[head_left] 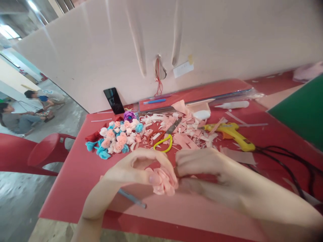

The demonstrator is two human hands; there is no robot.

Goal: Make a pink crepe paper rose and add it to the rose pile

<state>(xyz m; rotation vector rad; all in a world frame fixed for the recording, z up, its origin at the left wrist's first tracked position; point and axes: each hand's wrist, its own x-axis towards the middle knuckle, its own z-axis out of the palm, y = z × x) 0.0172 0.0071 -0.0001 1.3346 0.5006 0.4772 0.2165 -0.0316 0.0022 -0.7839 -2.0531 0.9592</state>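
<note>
Between the thumb and fingers of my left hand (145,169) is a pink paper flower (164,181) with layered, ruffled petals, held above the front of the table. My right hand (202,168) is closed just to the right of the flower. Its curled fingers hide whatever lies between them. Beyond my hands lie yellow-handled scissors (163,144) among pink and white paper scraps (185,138). A grey pen-like stick (132,198) rests on the table below my left wrist.
Several finished paper flowers (116,136) are heaped at the left. At the right lies a yellow glue gun (230,132) with black cables (285,161). A phone (114,100) leans on the white panel (101,60). Behind the scraps is a white bottle (238,105). Two people sit far left, beyond red stools (50,149).
</note>
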